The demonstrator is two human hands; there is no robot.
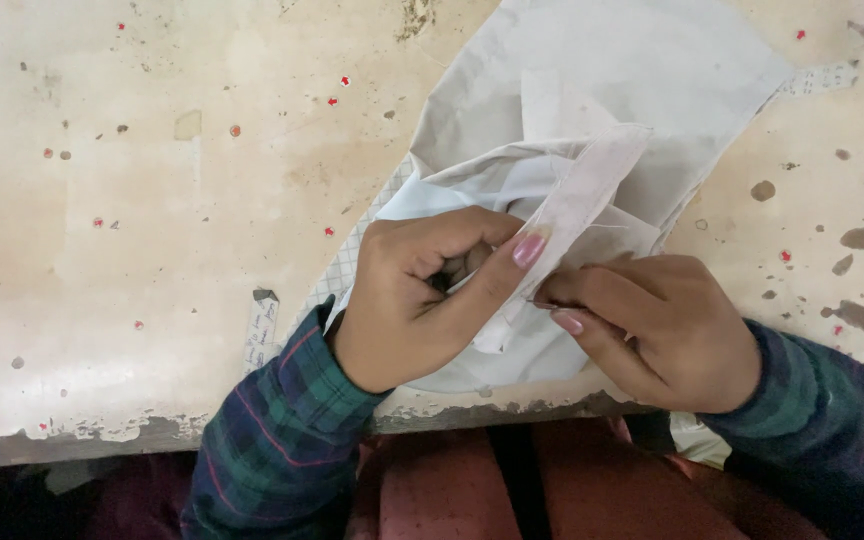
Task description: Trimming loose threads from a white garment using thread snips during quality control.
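The left hand (417, 300) is gripping bunched white cloth (592, 90) at the near edge of the worn table (102, 250), its thumb pressing a narrow strip (592, 190) of cloth. The right hand (667, 330), just beside it, is pinching the strip's near end between its fingertips. A paper tag (260, 330) is lying to the left.

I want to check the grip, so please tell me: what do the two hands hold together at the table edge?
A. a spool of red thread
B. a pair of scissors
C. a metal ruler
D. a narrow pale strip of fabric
D: the left hand and right hand both pinch the narrow pale fabric strip, which rises diagonally above the crumpled white cloth.
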